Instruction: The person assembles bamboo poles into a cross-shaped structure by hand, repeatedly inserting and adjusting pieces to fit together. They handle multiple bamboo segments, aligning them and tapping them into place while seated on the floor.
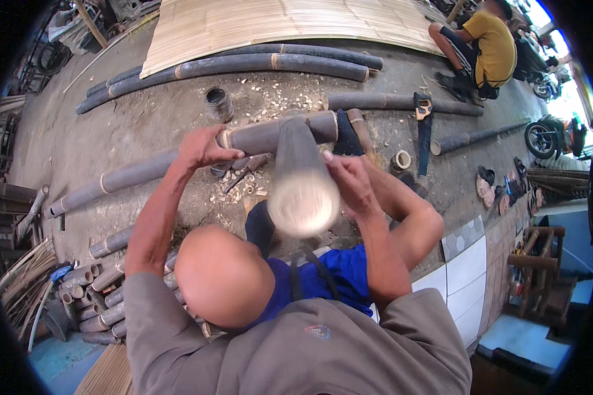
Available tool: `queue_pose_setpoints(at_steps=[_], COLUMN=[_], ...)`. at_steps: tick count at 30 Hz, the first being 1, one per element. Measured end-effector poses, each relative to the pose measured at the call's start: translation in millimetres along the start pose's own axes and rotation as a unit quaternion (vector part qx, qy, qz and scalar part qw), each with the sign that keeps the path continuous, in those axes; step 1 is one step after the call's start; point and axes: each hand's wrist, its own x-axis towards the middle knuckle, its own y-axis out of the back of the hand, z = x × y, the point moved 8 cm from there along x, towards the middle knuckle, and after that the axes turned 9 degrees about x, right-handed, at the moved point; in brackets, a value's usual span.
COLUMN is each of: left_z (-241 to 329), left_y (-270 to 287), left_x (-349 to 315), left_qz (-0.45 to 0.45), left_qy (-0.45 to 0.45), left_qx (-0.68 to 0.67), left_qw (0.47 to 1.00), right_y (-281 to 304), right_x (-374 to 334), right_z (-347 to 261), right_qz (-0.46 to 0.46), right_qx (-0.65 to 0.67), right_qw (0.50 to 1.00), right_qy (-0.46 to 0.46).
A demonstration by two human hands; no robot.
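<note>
A long dark bamboo pole (135, 172) slants across in front of me, its right end over my foot. My left hand (204, 149) is wrapped round it near a pale ring. From the pole's right part a shorter bamboo piece (299, 148) stands up towards me, its pale round end blurred. The joint between the two is hardly visible. My right hand (353, 183) is closed at the right side of this upright piece, thumb tip against its edge; part of the grip is hidden. Under the pole, a thin dark tool (244, 175) lies among wood chips.
Beyond the pole are a dark can (219, 105), more bamboo poles (244, 64) and a slatted bamboo mat (290, 25). A handsaw (423, 131) lies right, near a short bamboo ring (400, 160). A person (487, 46) squats at far right. Cut bamboo (79, 296) is stacked left.
</note>
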Motion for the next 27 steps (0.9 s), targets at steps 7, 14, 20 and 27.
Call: queue_pose_setpoints(at_steps=[7,14,20,27], left_z=[21.8,33.3,52.7,134.7], left_y=[36.3,-38.2,-37.3,-26.0], left_x=[-10.9,-23.2,-29.1,-43.5], left_qz=[-0.13,-0.246,-0.177,-0.132], left_qy=[-0.029,-0.019,-0.062,-0.141], left_qx=[-0.121,-0.1,-0.044,-0.014], left_qw=[0.984,0.964,0.981,0.981], right_y=[-45.8,-1.5,-8.9,3.6], right_x=[-5.6,-7.3,-16.8,32.9], right_z=[-92.6,-66.9,-49.8,-10.9], right_qz=[0.007,0.026,-0.026,-0.193], right_qx=[-0.148,-0.42,-0.776,-0.737], right_qw=[0.989,0.907,0.599,0.644], right_qy=[0.006,0.003,0.195,-0.067])
